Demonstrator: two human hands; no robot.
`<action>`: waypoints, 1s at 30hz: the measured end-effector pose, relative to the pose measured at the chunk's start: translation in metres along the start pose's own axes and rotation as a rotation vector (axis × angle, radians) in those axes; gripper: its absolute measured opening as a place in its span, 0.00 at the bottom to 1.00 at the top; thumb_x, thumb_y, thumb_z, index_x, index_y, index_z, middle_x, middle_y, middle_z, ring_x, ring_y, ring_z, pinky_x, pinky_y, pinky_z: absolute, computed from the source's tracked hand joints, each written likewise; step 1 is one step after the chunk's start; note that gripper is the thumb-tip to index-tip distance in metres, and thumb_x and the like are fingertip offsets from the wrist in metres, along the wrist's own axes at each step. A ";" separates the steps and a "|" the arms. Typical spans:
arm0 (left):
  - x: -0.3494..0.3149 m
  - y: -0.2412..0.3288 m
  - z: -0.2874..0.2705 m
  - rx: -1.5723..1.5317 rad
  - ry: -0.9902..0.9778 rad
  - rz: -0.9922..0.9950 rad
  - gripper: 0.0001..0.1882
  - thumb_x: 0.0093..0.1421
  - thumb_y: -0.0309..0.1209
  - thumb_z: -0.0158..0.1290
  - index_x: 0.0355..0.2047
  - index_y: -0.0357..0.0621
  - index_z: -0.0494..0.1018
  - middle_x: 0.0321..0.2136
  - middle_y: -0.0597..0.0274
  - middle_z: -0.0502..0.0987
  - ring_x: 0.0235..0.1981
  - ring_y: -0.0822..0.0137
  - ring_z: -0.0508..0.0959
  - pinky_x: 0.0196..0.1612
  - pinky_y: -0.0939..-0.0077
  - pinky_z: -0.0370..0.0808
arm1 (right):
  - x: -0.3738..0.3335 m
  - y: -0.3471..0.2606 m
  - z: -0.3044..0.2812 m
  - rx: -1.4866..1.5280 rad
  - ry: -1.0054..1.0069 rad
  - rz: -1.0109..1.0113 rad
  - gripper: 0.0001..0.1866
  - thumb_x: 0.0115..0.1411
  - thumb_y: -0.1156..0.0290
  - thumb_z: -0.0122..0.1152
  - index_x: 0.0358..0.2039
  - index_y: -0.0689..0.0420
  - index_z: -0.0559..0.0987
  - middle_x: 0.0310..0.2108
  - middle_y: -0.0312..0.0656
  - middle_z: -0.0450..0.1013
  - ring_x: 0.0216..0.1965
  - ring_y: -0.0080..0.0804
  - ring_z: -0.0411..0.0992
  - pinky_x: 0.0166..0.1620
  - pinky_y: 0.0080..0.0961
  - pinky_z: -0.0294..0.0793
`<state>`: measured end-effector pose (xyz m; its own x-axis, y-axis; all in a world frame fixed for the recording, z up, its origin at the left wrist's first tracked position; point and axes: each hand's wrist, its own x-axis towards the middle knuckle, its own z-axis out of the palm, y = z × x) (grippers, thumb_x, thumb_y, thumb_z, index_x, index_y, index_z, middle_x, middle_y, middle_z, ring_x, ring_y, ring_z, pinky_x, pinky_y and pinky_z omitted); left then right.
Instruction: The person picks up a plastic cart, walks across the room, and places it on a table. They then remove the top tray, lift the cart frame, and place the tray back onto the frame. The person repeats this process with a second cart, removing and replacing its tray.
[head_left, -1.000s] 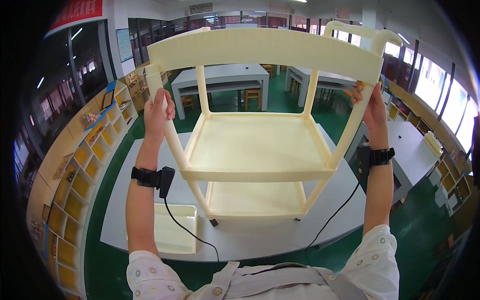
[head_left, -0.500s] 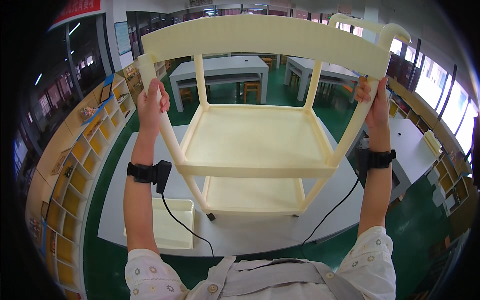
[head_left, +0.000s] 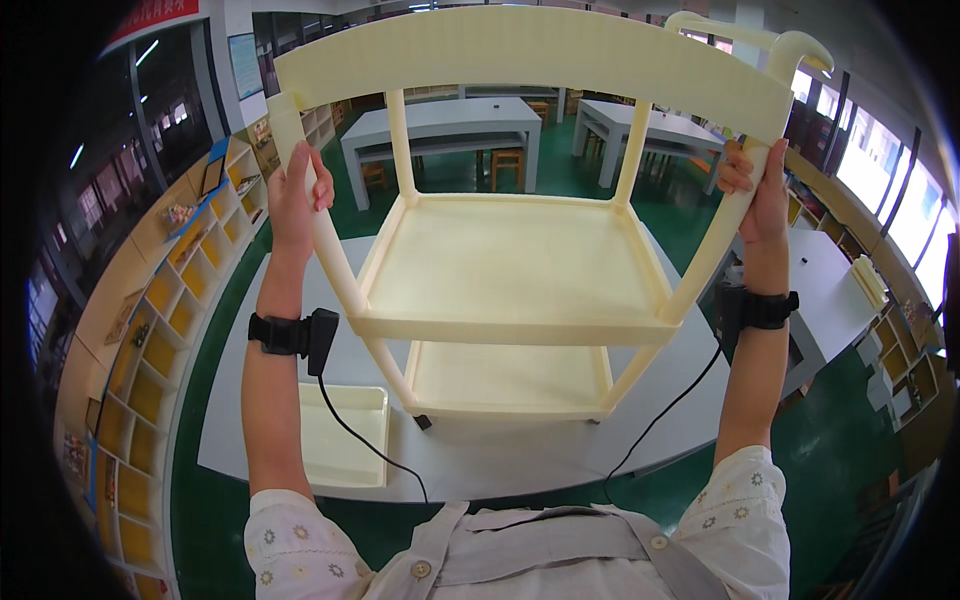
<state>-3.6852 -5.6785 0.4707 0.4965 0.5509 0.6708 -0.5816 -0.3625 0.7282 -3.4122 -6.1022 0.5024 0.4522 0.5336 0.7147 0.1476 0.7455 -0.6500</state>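
A cream plastic trolley [head_left: 520, 330] with stacked tray shelves stands upright before me, its small dark casters at the grey-white table [head_left: 480, 460]. My left hand [head_left: 297, 195] is wrapped round its left upright post, just under the top tray. On the opposite side, my right hand [head_left: 755, 190] grips the right post at about the same height. A curved push handle [head_left: 800, 50] sticks out at the top right. The middle shelf [head_left: 515, 255] and the lower shelf [head_left: 508, 378] hold nothing that I can see. The inside of the top tray is hidden by its front wall.
A loose cream tray [head_left: 345, 440] lies on the table beside my left forearm. Low shelving [head_left: 150, 370] curves along the left. Further grey tables [head_left: 440, 125] with wooden stools stand behind, and another table [head_left: 825, 290] is at the right. Black cables hang from both wrist straps.
The top of the trolley has come slightly up and nearer in view, and both my hands have risen with it. My grip on both posts is the same.
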 end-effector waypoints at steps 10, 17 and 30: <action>0.001 0.001 -0.001 -0.027 -0.009 -0.010 0.20 0.63 0.51 0.45 0.28 0.47 0.64 0.13 0.72 0.59 0.12 0.80 0.59 0.18 0.87 0.55 | 0.005 -0.008 0.006 -0.022 -0.014 0.080 0.30 0.64 0.40 0.37 0.51 0.53 0.62 0.19 0.29 0.55 0.17 0.12 0.55 0.26 0.13 0.62; 0.000 0.001 0.000 -0.033 -0.016 -0.019 0.19 0.63 0.50 0.45 0.28 0.47 0.63 0.13 0.71 0.59 0.12 0.80 0.59 0.18 0.86 0.55 | 0.009 -0.008 0.002 -0.061 -0.043 0.082 0.28 0.64 0.39 0.36 0.42 0.54 0.66 0.18 0.31 0.58 0.16 0.14 0.57 0.25 0.14 0.64; -0.001 0.000 0.000 -0.017 0.009 -0.019 0.19 0.63 0.49 0.45 0.29 0.46 0.64 0.12 0.71 0.59 0.12 0.80 0.58 0.17 0.87 0.55 | 0.019 -0.024 0.014 -0.250 0.200 0.026 0.25 0.65 0.47 0.41 0.28 0.57 0.73 0.17 0.38 0.67 0.19 0.25 0.67 0.27 0.22 0.70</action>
<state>-3.6859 -5.6795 0.4701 0.5020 0.5640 0.6557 -0.5834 -0.3389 0.7381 -3.4189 -6.1042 0.5351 0.6189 0.4441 0.6479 0.3337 0.5980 -0.7287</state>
